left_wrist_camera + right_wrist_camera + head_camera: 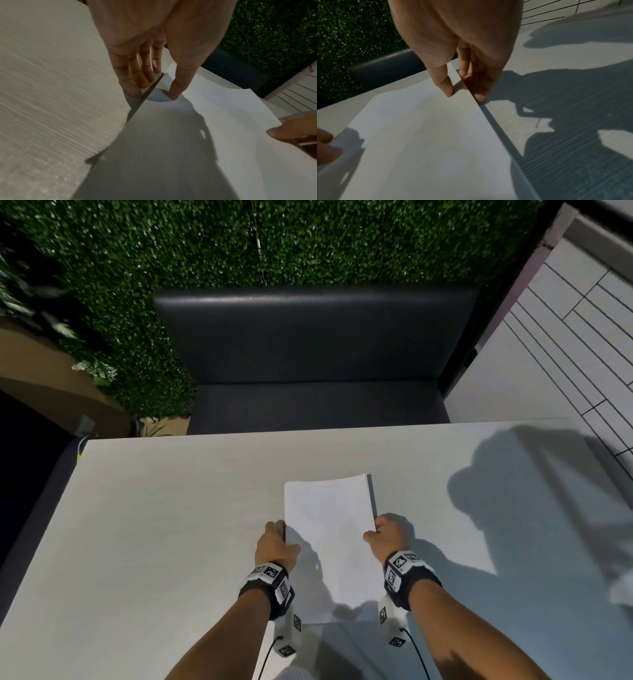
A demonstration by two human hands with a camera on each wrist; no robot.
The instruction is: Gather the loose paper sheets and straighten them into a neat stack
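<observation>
The pale tabletop carries the stack of white paper sheets near its front middle, held between both hands. The left hand pinches the stack's left edge, thumb on top and fingers beneath; the right hand pinches the right edge likewise. Best loosen both pinches slightly and tap the edges square, since the far end bows upward.
</observation>
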